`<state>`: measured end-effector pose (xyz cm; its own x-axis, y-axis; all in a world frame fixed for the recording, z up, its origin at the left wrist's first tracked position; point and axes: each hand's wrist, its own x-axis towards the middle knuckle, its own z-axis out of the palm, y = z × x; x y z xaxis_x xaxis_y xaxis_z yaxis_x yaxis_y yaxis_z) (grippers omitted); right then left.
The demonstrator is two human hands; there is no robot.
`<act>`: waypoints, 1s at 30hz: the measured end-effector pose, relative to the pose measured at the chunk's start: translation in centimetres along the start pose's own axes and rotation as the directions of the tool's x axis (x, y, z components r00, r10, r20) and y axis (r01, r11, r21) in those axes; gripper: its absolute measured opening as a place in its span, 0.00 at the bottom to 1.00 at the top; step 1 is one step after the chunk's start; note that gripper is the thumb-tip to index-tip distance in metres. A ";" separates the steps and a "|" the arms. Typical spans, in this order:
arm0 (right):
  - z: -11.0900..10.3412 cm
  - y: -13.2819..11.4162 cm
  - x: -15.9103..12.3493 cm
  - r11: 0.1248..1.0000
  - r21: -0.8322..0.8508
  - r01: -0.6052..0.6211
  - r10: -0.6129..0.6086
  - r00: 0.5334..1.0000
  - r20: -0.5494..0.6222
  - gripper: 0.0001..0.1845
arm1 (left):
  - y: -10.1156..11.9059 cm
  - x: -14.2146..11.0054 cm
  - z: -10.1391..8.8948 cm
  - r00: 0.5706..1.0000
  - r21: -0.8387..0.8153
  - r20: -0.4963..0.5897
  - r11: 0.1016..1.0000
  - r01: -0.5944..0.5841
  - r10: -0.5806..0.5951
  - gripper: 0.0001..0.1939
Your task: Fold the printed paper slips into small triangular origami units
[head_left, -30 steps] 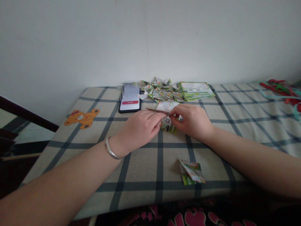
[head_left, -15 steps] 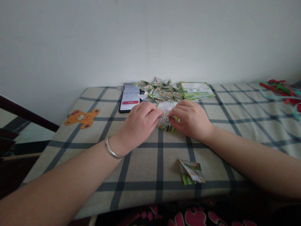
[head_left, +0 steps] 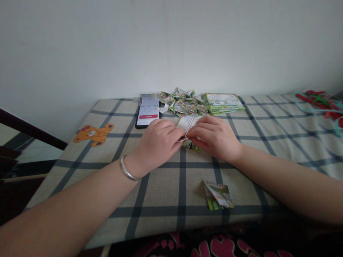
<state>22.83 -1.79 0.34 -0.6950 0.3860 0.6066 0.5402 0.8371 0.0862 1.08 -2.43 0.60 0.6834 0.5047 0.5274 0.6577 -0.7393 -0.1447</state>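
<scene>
My left hand (head_left: 163, 140) and my right hand (head_left: 215, 137) meet at the middle of the table, both pinching one sheet of printed paper (head_left: 187, 122), white and green. A raised crease runs between my fingertips, and the far part of the sheet lies behind them. Its near green part (head_left: 195, 147) shows below my right fingers. My hands cover the rest. Nearer to me lies a separate folded piece of similar printed paper (head_left: 219, 195), touched by neither hand. Just beyond the sheet is a pile of folded green-and-white paper pieces (head_left: 186, 103).
A phone (head_left: 148, 111) with a running timer lies left of the pile. On its right sits a stack of green printed leaflets (head_left: 224, 102). Red, green and pale blue strips (head_left: 321, 105) lie at the far right. A bear sticker (head_left: 93, 135) is on the checked tablecloth (head_left: 160, 192).
My fingertips have come closer together along the crease, the right hand shifting slightly left. The sheet's near part is more covered. The phone's timer has advanced.
</scene>
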 end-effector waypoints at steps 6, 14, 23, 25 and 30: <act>-0.2 -0.1 0.2 1.000 0.005 0.009 -0.009 1.000 -0.020 0.10 | 0.2 0.1 -0.2 0.999 0.044 -0.008 0.998 -0.041 0.042 0.07; -0.4 -0.3 0.2 0.997 0.024 -0.067 0.068 0.997 -0.042 0.05 | 0.4 0.0 -0.1 1.000 0.059 -0.008 0.998 -0.005 0.006 0.07; -0.4 0.2 0.2 0.988 0.079 -0.131 0.142 0.978 -0.153 0.01 | 0.3 -0.3 0.2 0.996 -0.038 -0.087 0.999 0.003 -0.006 0.10; -0.4 0.3 0.1 0.987 0.083 -0.139 0.150 0.978 -0.143 0.01 | 0.2 -0.3 0.2 0.996 -0.044 -0.091 0.999 -0.009 0.005 0.08; -0.4 0.3 0.2 0.986 0.080 -0.144 0.153 0.980 -0.126 0.01 | 0.2 -0.2 0.0 0.994 -0.032 -0.107 0.999 -0.033 0.030 0.06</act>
<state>23.05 -1.64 0.75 -0.5389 0.4577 0.7072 0.5946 0.8013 -0.0655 1.07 -2.67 0.45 0.6650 0.4319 0.6093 0.6240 -0.7696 -0.1355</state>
